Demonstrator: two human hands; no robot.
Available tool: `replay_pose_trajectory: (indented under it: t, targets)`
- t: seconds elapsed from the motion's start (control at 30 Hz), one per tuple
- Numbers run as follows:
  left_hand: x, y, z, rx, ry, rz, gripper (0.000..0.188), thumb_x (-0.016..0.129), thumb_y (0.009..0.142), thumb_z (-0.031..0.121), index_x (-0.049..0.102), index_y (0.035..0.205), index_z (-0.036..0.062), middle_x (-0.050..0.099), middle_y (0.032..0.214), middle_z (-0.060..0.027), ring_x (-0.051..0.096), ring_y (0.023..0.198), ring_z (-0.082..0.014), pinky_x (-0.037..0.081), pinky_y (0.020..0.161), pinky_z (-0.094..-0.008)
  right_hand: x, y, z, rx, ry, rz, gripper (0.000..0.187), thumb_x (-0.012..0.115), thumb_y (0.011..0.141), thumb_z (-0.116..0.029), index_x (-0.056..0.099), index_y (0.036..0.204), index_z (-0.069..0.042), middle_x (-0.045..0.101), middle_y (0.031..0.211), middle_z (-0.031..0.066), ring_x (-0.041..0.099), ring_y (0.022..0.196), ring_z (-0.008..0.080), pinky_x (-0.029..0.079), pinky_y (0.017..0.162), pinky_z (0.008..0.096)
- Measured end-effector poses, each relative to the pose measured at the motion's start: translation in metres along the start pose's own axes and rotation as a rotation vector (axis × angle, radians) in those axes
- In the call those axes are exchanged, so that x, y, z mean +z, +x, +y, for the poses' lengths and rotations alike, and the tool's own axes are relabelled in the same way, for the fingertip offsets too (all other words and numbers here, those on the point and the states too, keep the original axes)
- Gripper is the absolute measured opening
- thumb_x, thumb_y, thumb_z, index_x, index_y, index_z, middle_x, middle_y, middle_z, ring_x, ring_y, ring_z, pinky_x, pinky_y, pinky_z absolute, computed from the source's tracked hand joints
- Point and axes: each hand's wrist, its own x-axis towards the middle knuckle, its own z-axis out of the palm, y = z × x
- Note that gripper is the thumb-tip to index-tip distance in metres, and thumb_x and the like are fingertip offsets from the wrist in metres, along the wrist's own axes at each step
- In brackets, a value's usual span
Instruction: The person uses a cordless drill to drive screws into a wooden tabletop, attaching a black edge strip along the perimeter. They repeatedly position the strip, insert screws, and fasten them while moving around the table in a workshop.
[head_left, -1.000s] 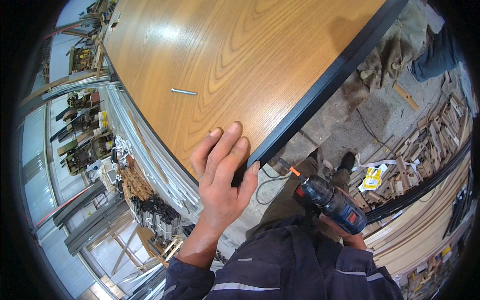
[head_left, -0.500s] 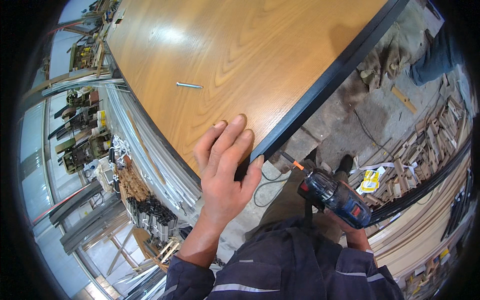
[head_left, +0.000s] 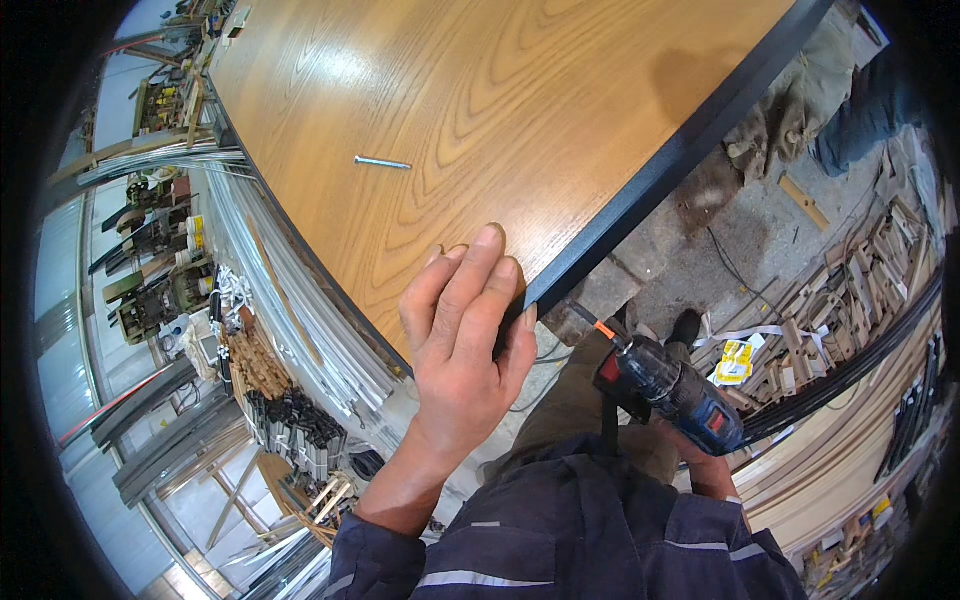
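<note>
A wood-grain panel (head_left: 480, 120) with a black edge fills the upper middle, its near corner pointing toward me. My left hand (head_left: 462, 320) rests on that corner. Its slightly bent fingers lie on the top face and the thumb sits against the black edge. Farther in, a long silvery screw (head_left: 382, 162) lies flat on the wood. My right hand (head_left: 700, 460), low on the right, is wrapped round a cordless drill (head_left: 680, 395), whose body covers most of the fingers. An orange-banded bit (head_left: 602, 328) points up and left from the drill, apart from the panel.
Long silvery profiles (head_left: 310, 310) lie along the panel's left side. On the right floor is a heap of wood offcuts (head_left: 850, 290) with a yellow-and-white label (head_left: 735, 362). Long strips (head_left: 840, 450) lie at lower right. A person's blue trouser leg (head_left: 870, 120) shows at upper right.
My left hand has shifted slightly right in the picture, its fingers a little more bent. The panel and screw sit slightly farther right in view. The drill has barely moved.
</note>
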Motion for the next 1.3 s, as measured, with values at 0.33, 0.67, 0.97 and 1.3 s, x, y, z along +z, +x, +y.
replay_pose_trajectory:
  t: [0.33,0.67,0.97,1.3]
  targets:
    - [0.002,-0.001,0.000,-0.014,-0.002,0.020,0.046,0.079,0.081,-0.001,0.067,0.126,0.0016,0.062,0.145,-0.0167,0.055,0.131,-0.0373,0.043,0.113,-0.0460,-0.004,0.011,-0.002,-0.030,-0.275,0.012,0.050,0.086,0.076,-0.029,0.069,0.116,-0.005,0.071,0.107,0.0097,0.071,0.096,0.0293,0.055,0.085,0.0379]
    - [-0.015,-0.005,-0.013,-0.043,-0.106,-0.076,0.059,0.080,0.080,0.003,0.064,0.137,0.0046,0.058,0.150,-0.0151,0.048,0.141,-0.0382,0.039,0.117,-0.0467,-0.019,-0.005,0.011,0.007,-0.033,0.141,0.048,0.088,0.074,-0.025,0.072,0.113,-0.003,0.073,0.099,0.0072,0.070,0.089,0.0215,0.054,0.084,0.0340]
    - [-0.025,-0.036,-0.020,-0.076,-0.053,-0.102,0.073,0.084,0.079,0.009,0.056,0.146,0.0046,0.048,0.157,-0.0177,0.039,0.148,-0.0412,0.034,0.120,-0.0509,-0.039,-0.071,0.043,0.367,0.701,0.527,0.050,0.079,0.074,0.000,0.065,0.121,-0.006,0.064,0.095,0.0032,0.063,0.083,0.0172,0.055,0.084,0.0367]
    - [0.021,0.022,0.018,-0.047,0.180,0.022,0.082,0.086,0.080,0.024,0.047,0.148,-0.0015,0.040,0.155,-0.0255,0.035,0.144,-0.0496,0.034,0.115,-0.0587,-0.026,-0.111,0.066,0.563,0.238,0.647,0.037,0.082,0.075,-0.002,0.069,0.109,-0.008,0.069,0.098,-0.0010,0.065,0.091,0.0136,0.052,0.086,0.0306]
